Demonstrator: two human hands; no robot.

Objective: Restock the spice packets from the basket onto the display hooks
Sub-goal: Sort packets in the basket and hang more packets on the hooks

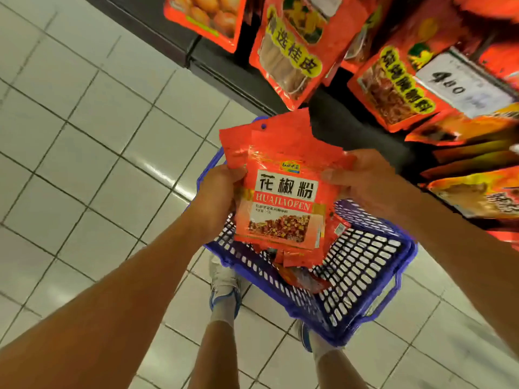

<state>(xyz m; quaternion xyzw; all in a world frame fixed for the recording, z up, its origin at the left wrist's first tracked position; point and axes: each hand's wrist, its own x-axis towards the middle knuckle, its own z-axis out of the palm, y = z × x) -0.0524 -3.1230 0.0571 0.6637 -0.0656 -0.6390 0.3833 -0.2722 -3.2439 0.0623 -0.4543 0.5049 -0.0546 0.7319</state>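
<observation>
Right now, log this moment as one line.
left hand: holds packet stack | right hand: holds same stack | basket: more packets inside | hooks: nothing hung yet

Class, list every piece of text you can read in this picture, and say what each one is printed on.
"花椒粉": front red spice packet held by both hands.
"HUAJIAOFEN": same packet, red band below.
"精选桂皮": red hanging packet on the display.
"480": white price tag, digits blurred.
Yellow logo, small print, other hanging packets: too blurred to read.

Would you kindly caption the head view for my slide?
Both hands, left hand and right hand, hold huajiao powder packets above a blue basket.
</observation>
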